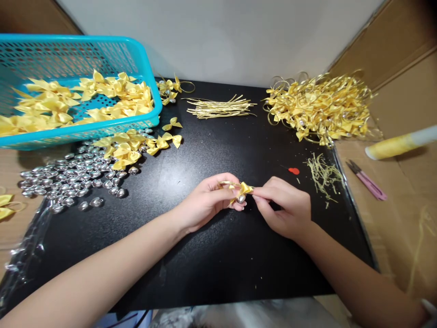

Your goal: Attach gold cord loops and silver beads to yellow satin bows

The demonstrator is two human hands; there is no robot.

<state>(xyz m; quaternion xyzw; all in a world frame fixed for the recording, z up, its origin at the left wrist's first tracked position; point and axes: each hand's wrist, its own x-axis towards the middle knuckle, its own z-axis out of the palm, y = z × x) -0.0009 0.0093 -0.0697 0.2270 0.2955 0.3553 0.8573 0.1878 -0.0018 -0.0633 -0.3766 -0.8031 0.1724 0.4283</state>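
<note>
Both my hands meet over the middle of a black mat (211, 255). My left hand (208, 200) pinches a small yellow ribbon bow (243, 188) with a silver heart bead hanging under it and a gold cord looped at its left. My right hand (285, 207) pinches the same bow from the right, fingers pressed together. Loose yellow bows (131, 148) and a spread of silver heart beads (68, 177) lie to the left of my hands.
A turquoise basket (150, 77) with yellow bows stands at the back left. Gold cord pieces (220, 108) lie at the back middle, a heap of finished bows (321, 107) at the back right. Cord trimmings (322, 175), pink snips (367, 180) and a yellow spool (392, 146) lie to the right.
</note>
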